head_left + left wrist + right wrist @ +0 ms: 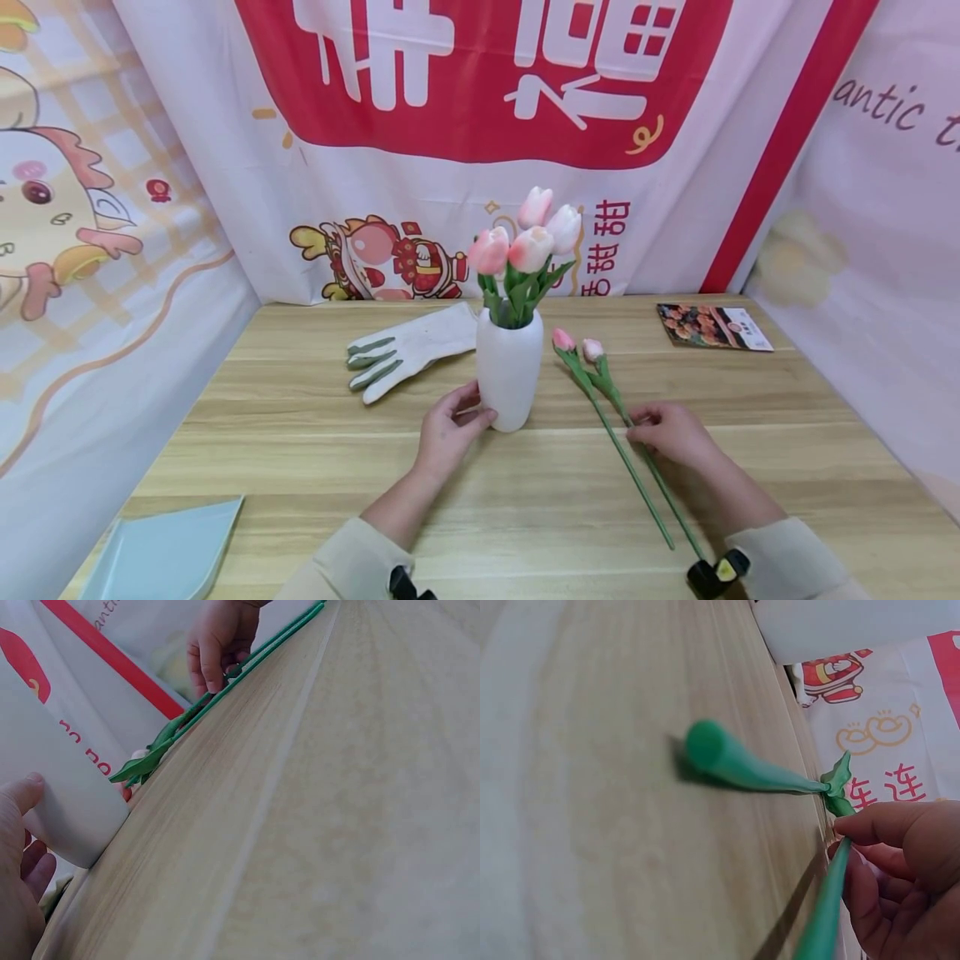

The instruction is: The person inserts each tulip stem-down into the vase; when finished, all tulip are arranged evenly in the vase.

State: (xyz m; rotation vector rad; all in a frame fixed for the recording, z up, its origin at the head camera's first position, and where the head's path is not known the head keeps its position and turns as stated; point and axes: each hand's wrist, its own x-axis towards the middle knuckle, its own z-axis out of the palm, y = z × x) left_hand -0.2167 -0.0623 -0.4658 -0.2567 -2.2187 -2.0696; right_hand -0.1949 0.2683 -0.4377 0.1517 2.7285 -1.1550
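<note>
A white vase (510, 371) stands upright on the table, holding several pink and white tulips (531, 250) with green leaves. My left hand (450, 429) grips the vase low on its left side, the thumb in front, as the left wrist view also shows its thumb on the white wall. Right of the vase, my right hand (671, 432) pinches the green stem of a tulip (592, 350) between thumb and finger. Beside it a second tulip (563, 339) lies on the table, its stem (750, 771) close to the camera in the right wrist view.
A white and green glove (420, 342) lies behind and left of the vase. At the front left is a light blue dustpan-like tray (168, 546). A flower-printed packet (712, 326) lies at the back right. Printed cloths (420, 150) enclose the wooden table (315, 450).
</note>
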